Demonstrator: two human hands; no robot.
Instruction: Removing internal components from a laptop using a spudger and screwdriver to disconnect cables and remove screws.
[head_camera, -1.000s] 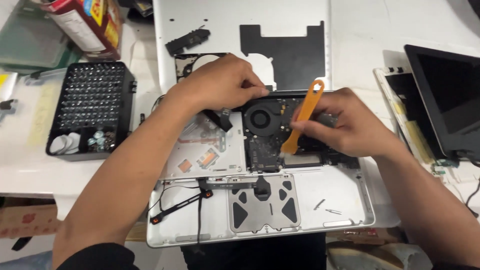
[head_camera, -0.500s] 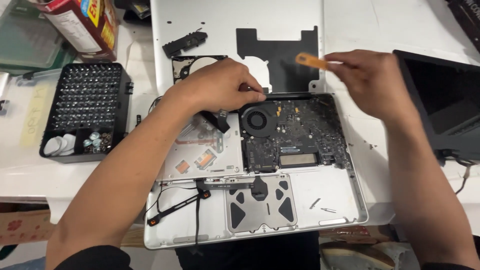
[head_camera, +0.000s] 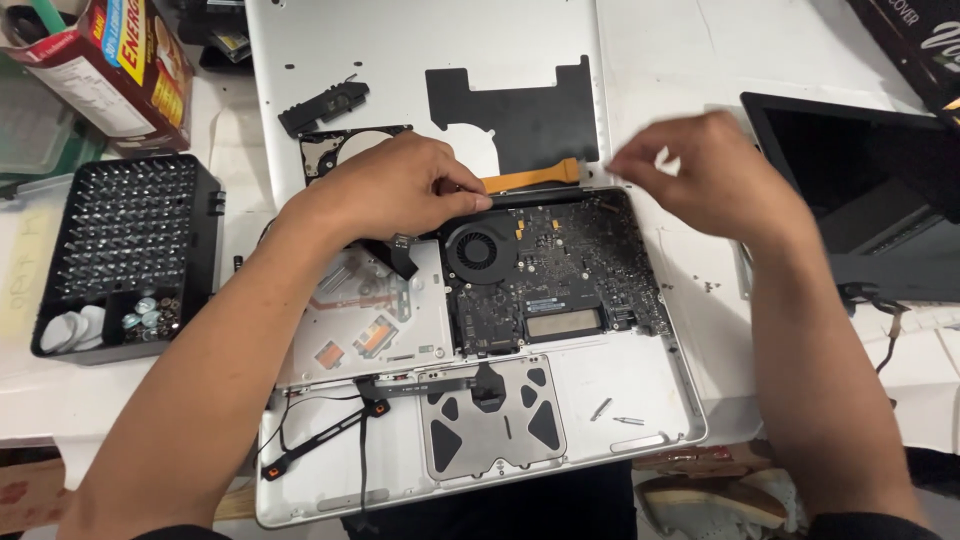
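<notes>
An opened silver laptop base (head_camera: 640, 395) lies in front of me, its dark logic board (head_camera: 560, 275) and round fan (head_camera: 478, 250) exposed. My left hand (head_camera: 385, 190) rests on the base's rear edge, fingertips pinching the black hinge bar by the fan. An orange plastic pry tool (head_camera: 530, 178) lies on the silver bottom cover (head_camera: 420, 50) just behind the base. My right hand (head_camera: 700, 175) hovers above the base's rear right corner, fingers loosely curled, holding nothing. The underside of the trackpad (head_camera: 490, 425) shows near the front edge.
A black tray of screwdriver bits (head_camera: 125, 250) sits at the left. A red cardboard box (head_camera: 110, 60) stands at the back left. A detached dark display panel (head_camera: 860, 190) lies at the right. A hard drive (head_camera: 335, 150) and a black speaker part (head_camera: 325, 105) lie on the cover. Two loose screws (head_camera: 610, 412) rest in the base.
My right hand carried the orange pry tool from the logic board up to the bottom cover, set it down there and let go. My left hand stayed on the rear edge.
</notes>
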